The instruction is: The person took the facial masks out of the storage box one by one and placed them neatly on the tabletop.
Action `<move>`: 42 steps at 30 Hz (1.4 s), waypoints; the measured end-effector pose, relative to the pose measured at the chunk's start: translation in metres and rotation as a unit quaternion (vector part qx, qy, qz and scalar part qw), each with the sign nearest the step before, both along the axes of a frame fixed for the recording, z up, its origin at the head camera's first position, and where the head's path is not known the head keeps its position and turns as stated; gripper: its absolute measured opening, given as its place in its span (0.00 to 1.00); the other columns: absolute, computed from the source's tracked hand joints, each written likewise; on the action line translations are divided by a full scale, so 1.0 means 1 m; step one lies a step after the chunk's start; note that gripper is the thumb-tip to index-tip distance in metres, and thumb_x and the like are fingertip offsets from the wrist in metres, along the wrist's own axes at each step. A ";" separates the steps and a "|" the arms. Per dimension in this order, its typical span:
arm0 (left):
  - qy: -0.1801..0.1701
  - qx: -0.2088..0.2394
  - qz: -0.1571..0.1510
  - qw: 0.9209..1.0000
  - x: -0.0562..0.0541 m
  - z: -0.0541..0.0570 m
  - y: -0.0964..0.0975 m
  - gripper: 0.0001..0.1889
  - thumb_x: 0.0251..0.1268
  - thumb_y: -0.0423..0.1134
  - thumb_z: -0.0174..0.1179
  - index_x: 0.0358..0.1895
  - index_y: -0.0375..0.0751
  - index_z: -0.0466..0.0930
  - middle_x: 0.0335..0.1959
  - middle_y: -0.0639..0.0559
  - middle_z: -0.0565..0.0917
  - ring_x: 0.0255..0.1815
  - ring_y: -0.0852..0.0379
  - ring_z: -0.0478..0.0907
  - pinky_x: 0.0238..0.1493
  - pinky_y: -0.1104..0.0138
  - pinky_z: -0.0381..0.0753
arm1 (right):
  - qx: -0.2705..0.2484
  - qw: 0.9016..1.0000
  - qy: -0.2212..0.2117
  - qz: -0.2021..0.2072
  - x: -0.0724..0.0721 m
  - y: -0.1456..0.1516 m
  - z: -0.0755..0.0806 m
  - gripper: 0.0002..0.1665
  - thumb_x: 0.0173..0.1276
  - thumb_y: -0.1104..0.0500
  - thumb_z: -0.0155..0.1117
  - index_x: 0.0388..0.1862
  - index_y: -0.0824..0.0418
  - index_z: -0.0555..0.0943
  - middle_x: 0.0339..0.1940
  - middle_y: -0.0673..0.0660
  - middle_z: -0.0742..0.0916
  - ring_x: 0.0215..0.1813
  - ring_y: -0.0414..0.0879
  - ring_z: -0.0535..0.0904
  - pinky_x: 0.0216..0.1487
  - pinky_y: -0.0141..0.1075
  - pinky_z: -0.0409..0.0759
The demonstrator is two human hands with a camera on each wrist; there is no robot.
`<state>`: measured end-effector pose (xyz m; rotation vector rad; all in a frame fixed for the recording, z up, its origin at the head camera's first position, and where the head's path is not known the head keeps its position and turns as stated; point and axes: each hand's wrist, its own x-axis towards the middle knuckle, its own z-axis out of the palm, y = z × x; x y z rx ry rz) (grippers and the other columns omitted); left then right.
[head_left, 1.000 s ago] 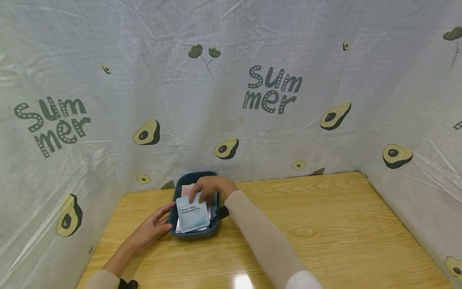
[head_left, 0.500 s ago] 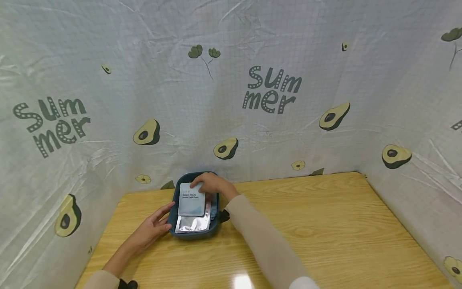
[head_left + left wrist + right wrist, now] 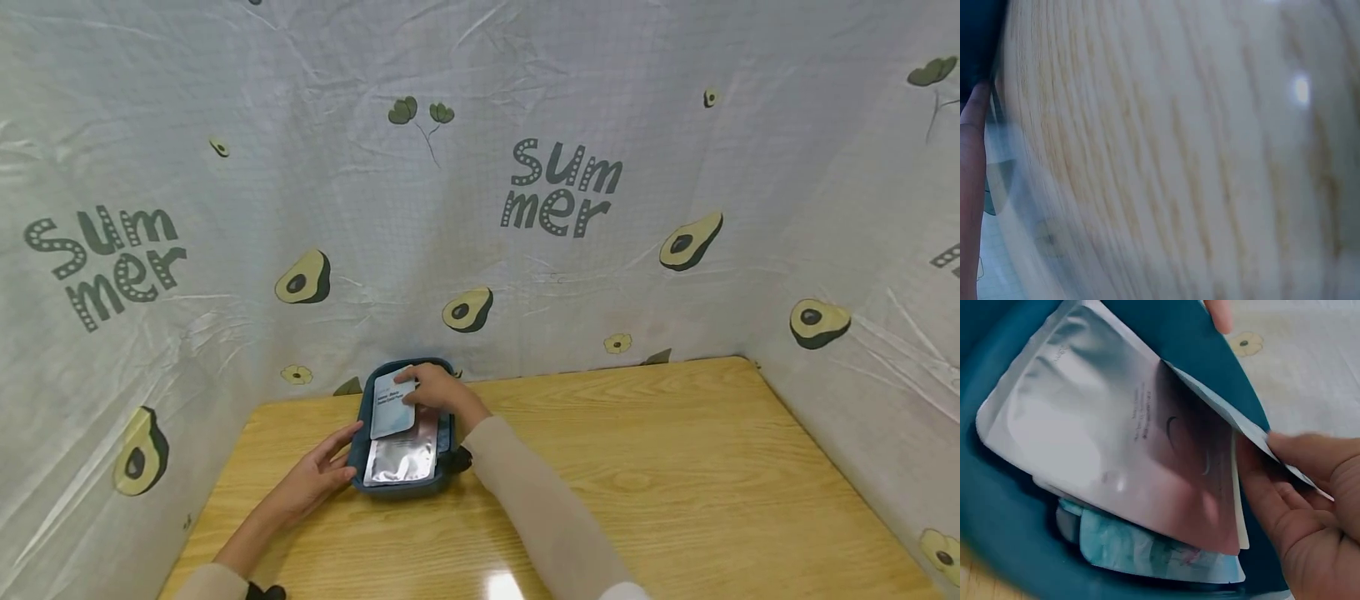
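Fingers (image 3: 1272,506), seemingly barely apart, pinch packet (image 3: 392,408).

You pinch the pale blue printed sachet (image 3: 392,410), tilted, by its edge in your right hand (image 3: 437,390); beneath that grip, a silver-and-pink foil sachet (image 3: 1104,419) lies inside the dark teal bin (image 3: 360,451) your left hand (image 3: 315,477) touches.

a wooden table (image 3: 675,467) is spanning the lower frame, a white glare (image 3: 502,585) shining at bottom centre; a pale creased cloth (image 3: 637,67) is hanging across the top and both sides, showing printed avocados (image 3: 303,276) and "summer" lettering (image 3: 557,212).
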<state>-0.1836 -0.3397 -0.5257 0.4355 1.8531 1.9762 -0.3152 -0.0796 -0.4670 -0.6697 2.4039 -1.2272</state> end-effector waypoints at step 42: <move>0.002 -0.006 0.015 1.000 0.003 0.000 -0.001 0.38 0.76 0.22 0.50 0.83 0.38 0.43 0.82 0.31 0.36 0.71 0.71 0.67 0.65 0.68 0.74 | -0.216 0.968 -0.038 -0.123 0.022 0.143 -0.013 0.28 0.71 0.66 0.67 0.68 0.56 0.76 0.69 0.59 0.76 0.49 0.49 0.81 0.44 0.35 0.83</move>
